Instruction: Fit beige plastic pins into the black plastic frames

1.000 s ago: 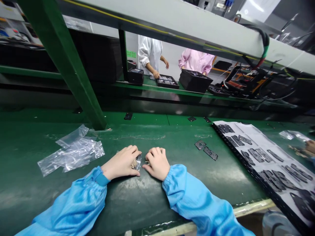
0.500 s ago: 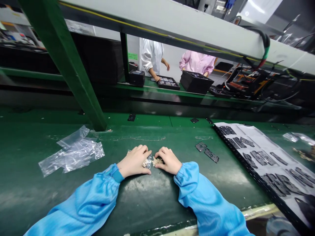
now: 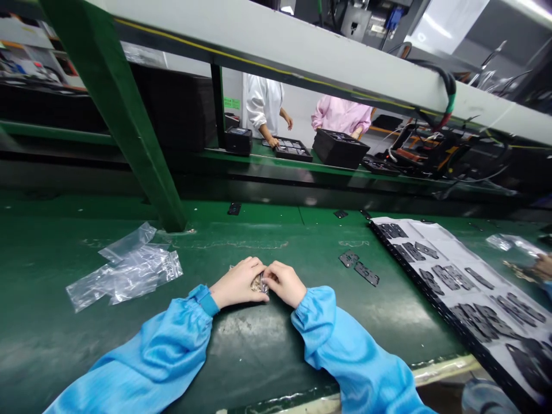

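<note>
On the green worktop (image 3: 259, 356), my left hand (image 3: 239, 282) curls around a small clear plastic bag (image 3: 260, 283) with small beige pieces inside. Part of the bag is hidden under the palm. My right hand (image 3: 284, 283) meets it from the right, fingers pinched together at the bag's edge and touching the left fingertips. What lies between those right fingers is hidden. Several flat clear plastic bags (image 3: 133, 270) are heaped to the left of my hands. Two thin black plates (image 3: 366, 273) lie to the right.
A black-edged tray (image 3: 448, 244) lined with white sheet holds rows of black plates at the right. Another person's hand (image 3: 544, 265) shows at the far right edge. A green post (image 3: 125, 126) slants down at left. Two people work at black trays (image 3: 293, 148) beyond the bench.
My right hand has moved left against my left hand and the bag, its fingers closing. The small beige pieces seen under it earlier no longer show on the worktop. Another person's hand has appeared far right.
</note>
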### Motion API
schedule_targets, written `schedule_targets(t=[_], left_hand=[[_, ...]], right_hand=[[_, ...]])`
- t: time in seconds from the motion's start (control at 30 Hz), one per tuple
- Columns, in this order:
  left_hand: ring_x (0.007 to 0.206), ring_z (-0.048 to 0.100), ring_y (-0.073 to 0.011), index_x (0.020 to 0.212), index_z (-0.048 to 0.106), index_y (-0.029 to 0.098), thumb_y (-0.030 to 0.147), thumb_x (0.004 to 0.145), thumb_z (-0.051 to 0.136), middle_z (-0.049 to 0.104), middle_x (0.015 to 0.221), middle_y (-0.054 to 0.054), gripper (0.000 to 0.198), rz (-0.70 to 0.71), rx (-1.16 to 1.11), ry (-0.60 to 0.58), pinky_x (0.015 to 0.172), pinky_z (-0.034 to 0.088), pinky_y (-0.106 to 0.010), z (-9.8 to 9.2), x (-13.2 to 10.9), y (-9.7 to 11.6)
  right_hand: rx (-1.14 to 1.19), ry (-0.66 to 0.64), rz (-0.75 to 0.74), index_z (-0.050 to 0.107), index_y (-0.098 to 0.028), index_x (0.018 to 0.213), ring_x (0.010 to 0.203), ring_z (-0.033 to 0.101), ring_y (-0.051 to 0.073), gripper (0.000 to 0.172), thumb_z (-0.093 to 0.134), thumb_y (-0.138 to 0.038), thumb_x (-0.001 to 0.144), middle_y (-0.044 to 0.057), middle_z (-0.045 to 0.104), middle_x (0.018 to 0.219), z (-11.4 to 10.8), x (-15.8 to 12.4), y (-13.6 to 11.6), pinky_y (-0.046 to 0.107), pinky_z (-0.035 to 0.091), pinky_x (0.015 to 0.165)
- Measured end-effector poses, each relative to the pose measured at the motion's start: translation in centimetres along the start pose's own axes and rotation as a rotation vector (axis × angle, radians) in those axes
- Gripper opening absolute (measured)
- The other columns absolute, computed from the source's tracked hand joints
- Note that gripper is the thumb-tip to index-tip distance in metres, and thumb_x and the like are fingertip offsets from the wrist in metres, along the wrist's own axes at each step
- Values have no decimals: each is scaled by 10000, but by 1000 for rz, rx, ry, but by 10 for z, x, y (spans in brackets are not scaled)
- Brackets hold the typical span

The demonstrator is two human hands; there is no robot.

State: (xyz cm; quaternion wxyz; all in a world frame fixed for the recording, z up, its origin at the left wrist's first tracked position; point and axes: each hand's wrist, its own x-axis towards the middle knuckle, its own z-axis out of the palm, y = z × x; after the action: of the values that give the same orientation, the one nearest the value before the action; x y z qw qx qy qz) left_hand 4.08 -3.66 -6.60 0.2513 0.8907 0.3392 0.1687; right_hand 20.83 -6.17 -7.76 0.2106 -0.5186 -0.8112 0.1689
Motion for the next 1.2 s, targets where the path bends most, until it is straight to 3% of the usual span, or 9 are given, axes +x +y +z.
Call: schedule_targets(t=[0.2,0.37,0.53,0.83,1.03,1.2], left_hand=[[902,550,-200,954,584,170,344,698,662,582,956,-48,320,-20,-294,189,806,455,-319,-12,1,0],[1034,542,-234,1127,533,164,285,732,626,578,1077,-88,423,-29,-541,322,913,431,-380,-10,1,-10],[1113,530,-242,1235,447,160,300,723,634,547,1220,-110,563,-31,-757,343,940,433,-390,-6,-2,-17],[1119,543,-263,1220,471,162,373,705,648,567,1242,-109,584,-13,-902,333,943,434,-417,-5,-2,-22],[1109,557,-239,1257,426,139,329,781,544,566,1242,-124,525,-18,-778,340,927,448,-386,-9,-4,-22],[1057,562,-226,1235,462,146,334,814,478,580,1158,-115,461,-65,-494,370,914,436,-368,-26,-10,-23]], right_hand=[[19,53,-28,637,-175,762,704,580,123,117,559,-91,783,10,611,761,-33,26,-29,224,455,650],[-14,-155,-185,693,-203,737,774,629,126,211,554,-46,754,-16,689,812,-63,47,-54,216,449,737],[-78,-299,-244,708,-203,740,719,629,127,268,511,-20,733,-23,699,774,-81,61,-67,216,443,692],[-69,-207,-220,688,-181,791,717,628,125,182,546,-69,770,-7,700,777,-90,65,-77,222,445,688],[-16,-92,-202,622,-165,903,753,627,104,170,465,-122,856,4,683,849,-87,56,-53,208,479,691],[-106,-13,-189,627,-123,934,889,618,189,237,417,-86,831,106,673,927,-40,31,-6,344,485,797]])
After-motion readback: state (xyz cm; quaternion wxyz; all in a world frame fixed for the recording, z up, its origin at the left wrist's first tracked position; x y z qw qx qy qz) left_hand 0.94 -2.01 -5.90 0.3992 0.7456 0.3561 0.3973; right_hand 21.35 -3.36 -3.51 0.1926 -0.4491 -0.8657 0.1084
